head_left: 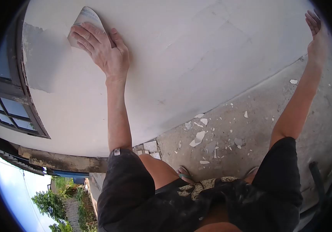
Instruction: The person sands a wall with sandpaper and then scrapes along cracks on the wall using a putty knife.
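Note:
At the upper left, my left hand point(105, 52) presses a sheet of sandpaper point(87, 15) flat against the white wall point(173, 77). Its fingers lie over the sheet, whose top edge curls past them, and the thumb sticks out beside it. White dust coats the fingers. Close to that hand, a grey patch point(44, 62) shows on the wall next to the window frame. My right hand point(315, 34) is stretched far to the right, its fingers extended and holding nothing visible; whether it touches the wall I cannot tell.
A dark-framed window point(13, 112) is set in the wall at left. Flakes of paint point(198, 138) litter the concrete floor point(258, 127) around my feet. White tiles point(150, 146) lie at the wall's base. A dark bar point(316, 178) stands at lower right; plants point(50, 205) grow outside.

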`<move>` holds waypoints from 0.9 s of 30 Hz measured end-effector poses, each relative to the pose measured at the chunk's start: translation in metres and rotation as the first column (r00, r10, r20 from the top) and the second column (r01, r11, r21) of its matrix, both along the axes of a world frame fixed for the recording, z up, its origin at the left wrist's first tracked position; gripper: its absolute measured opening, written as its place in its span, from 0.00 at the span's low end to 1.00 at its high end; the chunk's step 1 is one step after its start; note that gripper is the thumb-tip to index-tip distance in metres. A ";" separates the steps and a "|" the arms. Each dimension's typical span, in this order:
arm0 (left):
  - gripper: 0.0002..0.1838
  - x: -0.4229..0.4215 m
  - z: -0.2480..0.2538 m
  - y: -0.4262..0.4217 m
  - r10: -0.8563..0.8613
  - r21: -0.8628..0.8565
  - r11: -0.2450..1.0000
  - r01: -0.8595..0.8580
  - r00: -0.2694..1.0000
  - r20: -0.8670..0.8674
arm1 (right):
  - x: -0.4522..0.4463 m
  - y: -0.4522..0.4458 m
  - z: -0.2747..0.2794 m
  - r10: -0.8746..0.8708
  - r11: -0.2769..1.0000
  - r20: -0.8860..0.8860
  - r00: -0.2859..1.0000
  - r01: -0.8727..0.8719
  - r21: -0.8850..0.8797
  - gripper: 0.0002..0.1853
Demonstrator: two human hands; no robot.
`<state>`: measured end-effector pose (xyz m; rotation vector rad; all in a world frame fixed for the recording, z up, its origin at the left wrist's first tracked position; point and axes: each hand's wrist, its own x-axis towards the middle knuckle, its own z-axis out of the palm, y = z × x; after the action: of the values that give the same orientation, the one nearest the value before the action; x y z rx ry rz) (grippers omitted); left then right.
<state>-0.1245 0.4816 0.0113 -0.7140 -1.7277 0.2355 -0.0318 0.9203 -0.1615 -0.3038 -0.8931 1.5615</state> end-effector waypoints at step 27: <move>0.35 0.010 -0.005 0.001 0.028 -0.037 0.999 -0.024 0.995 0.095 | 0.016 -0.027 0.032 0.064 0.997 -0.041 0.997 -0.061 0.051 0.17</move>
<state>-0.1149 0.4824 0.0063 -0.7397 -1.8288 0.2541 -0.0162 0.8928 -0.1295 -0.2081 -0.9148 1.5949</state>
